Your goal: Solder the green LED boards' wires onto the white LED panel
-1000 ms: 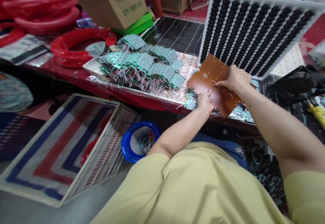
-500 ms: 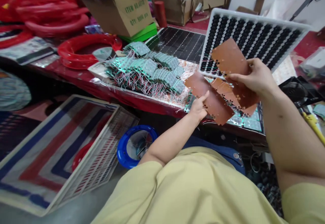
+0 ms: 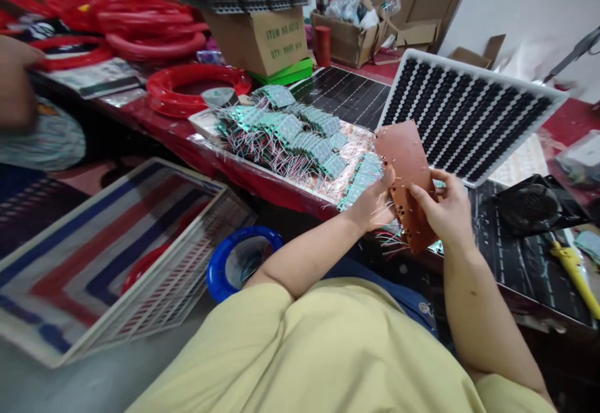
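Observation:
Brown flat boards (image 3: 405,150) with notched edges are gathered upright in front of me, overlapping as a stack; I cannot tell how many there are. My right hand (image 3: 447,210) grips them from the right, thumb on the near face. At their left edge my left hand (image 3: 375,204) closes round them, its fingers partly hidden behind. Thin pale wires show by the left fingers. Just beyond the left hand lies a row of green circuit boards (image 3: 362,179). Further left is a heap of small green wired circuit boards (image 3: 281,129).
A white tray with rows of black pieces (image 3: 469,113) leans behind my hands. To the right are a black fan (image 3: 539,204) and a yellow-handled tool (image 3: 572,269). A blue-rimmed bucket (image 3: 218,263) and white crate (image 3: 60,357) stand below. Another person's hand (image 3: 16,85) shows at far left.
The brown boards, fanned apart between my hands before, are now together in one stack. My right hand has come down toward the left. Another person's hand has entered at far left.

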Demonstrator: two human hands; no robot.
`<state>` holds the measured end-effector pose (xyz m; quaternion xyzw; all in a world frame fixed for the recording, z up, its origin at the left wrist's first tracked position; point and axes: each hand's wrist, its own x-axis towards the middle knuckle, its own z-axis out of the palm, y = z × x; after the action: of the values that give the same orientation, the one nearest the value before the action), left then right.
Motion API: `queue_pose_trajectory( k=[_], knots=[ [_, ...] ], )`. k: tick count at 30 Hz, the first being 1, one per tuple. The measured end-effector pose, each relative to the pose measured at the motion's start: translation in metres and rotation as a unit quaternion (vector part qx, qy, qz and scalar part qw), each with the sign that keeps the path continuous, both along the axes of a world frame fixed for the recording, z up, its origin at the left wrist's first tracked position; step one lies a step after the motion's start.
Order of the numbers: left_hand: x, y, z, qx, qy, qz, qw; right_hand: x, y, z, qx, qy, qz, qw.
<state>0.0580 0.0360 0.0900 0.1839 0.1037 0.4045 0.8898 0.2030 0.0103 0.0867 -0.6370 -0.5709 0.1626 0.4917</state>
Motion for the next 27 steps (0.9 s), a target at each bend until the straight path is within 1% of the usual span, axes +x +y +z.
queue_pose_trajectory(
  k=[1,3,5,7,10,11,12,13,14,15,16,17,18,19,20,21,22,23,24,25,26,27],
  knots=[
    [0.001,-0.002,0.002,0.012,-0.002,0.006,1.000,-0.001,-0.002,-0.001,0.031,-0.033,-0.015,0.999],
    [0.003,-0.004,0.002,0.035,0.009,0.020,0.999,-0.003,-0.004,-0.004,0.063,-0.047,-0.026,0.997],
    [0.007,-0.005,-0.001,0.070,0.036,0.038,0.996,-0.005,-0.005,-0.008,0.075,-0.036,-0.035,0.996],
    [0.013,-0.007,-0.007,0.121,0.078,0.082,0.986,-0.008,-0.007,-0.010,0.084,-0.046,-0.037,0.995],
    [0.016,-0.009,-0.010,0.206,0.148,0.169,0.952,-0.009,-0.016,-0.006,0.117,-0.103,-0.029,0.987],
    [0.014,-0.009,-0.009,0.242,0.178,0.189,0.935,-0.008,-0.021,-0.002,0.129,-0.111,-0.031,0.985],
    [0.010,-0.008,-0.006,0.294,0.213,0.204,0.909,-0.005,-0.027,0.002,0.133,-0.088,-0.030,0.987],
    [0.004,-0.007,-0.003,0.362,0.252,0.217,0.871,-0.002,-0.033,0.007,0.127,-0.037,-0.022,0.991],
    [-0.002,-0.005,0.000,0.445,0.293,0.229,0.815,0.003,-0.041,0.012,0.112,0.026,-0.005,0.993],
    [-0.009,-0.002,0.003,0.533,0.332,0.241,0.740,0.007,-0.047,0.016,0.085,0.099,0.026,0.991],
    [-0.015,0.002,0.005,0.613,0.367,0.249,0.654,0.011,-0.053,0.020,0.050,0.173,0.068,0.981],
    [-0.020,0.005,0.006,0.679,0.396,0.252,0.565,0.014,-0.058,0.022,0.014,0.239,0.106,0.965],
    [-0.023,0.007,0.005,0.727,0.420,0.248,0.484,0.016,-0.061,0.023,-0.018,0.287,0.131,0.949],
    [-0.025,0.009,0.003,0.757,0.443,0.238,0.417,0.017,-0.063,0.023,-0.044,0.322,0.139,0.935],
    [-0.026,0.009,0.000,0.774,0.464,0.226,0.365,0.017,-0.063,0.021,-0.063,0.353,0.135,0.924],
    [-0.026,0.008,-0.002,0.783,0.481,0.211,0.333,0.017,-0.062,0.018,-0.074,0.373,0.120,0.917],
    [-0.027,0.005,-0.003,0.787,0.491,0.189,0.321,0.018,-0.061,0.014,-0.081,0.381,0.101,0.916],
    [-0.029,0.001,-0.003,0.786,0.496,0.163,0.331,0.019,-0.059,0.009,-0.087,0.387,0.088,0.914],
    [-0.033,-0.002,0.000,0.777,0.495,0.137,0.364,0.022,-0.057,0.004,-0.096,0.392,0.081,0.911],
    [-0.039,-0.005,0.004,0.757,0.487,0.115,0.421,0.027,-0.055,-0.001,-0.105,0.398,0.076,0.908],
    [-0.047,-0.007,0.010,0.720,0.474,0.105,0.496,0.033,-0.055,-0.006,-0.114,0.399,0.071,0.907],
    [-0.055,-0.006,0.017,0.662,0.459,0.116,0.580,0.039,-0.056,-0.009,-0.120,0.395,0.067,0.908]
  ],
)
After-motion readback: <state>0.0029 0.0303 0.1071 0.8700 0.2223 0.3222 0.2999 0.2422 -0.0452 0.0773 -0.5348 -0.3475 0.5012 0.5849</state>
